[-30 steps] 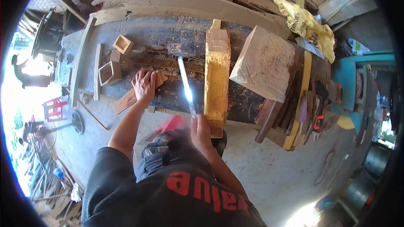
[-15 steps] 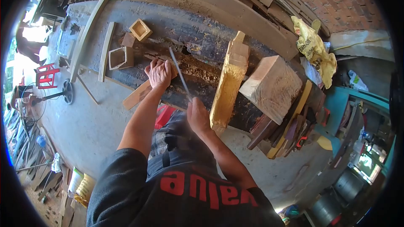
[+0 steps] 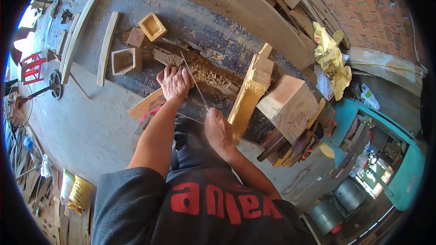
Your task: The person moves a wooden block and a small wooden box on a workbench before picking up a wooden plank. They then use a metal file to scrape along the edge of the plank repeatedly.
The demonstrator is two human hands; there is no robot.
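My right hand (image 3: 219,129) is closed round the near end of a long, thin grey metal file (image 3: 195,81), whose tip points away and to the left. My left hand (image 3: 176,83) presses down with curled fingers on a flat wooden board (image 3: 146,104) at the bench's near edge. The file passes just right of the left fingers, and whether it touches the board is hidden. Beyond the fingers, wood shavings (image 3: 209,75) fill a rough hollow in the dark workbench (image 3: 181,16).
On the left lie two hollowed wooden boxes (image 3: 152,26) and a small block (image 3: 135,37), with long strips (image 3: 107,47) beyond. A yellowish beam (image 3: 250,93), a big wood block (image 3: 290,104) and a pile of tools (image 3: 295,147) are at the right.
My view has shifted, and the bench appears slightly higher and further left. The file is still in my right hand, at a slightly different angle; my left hand stays on the board.
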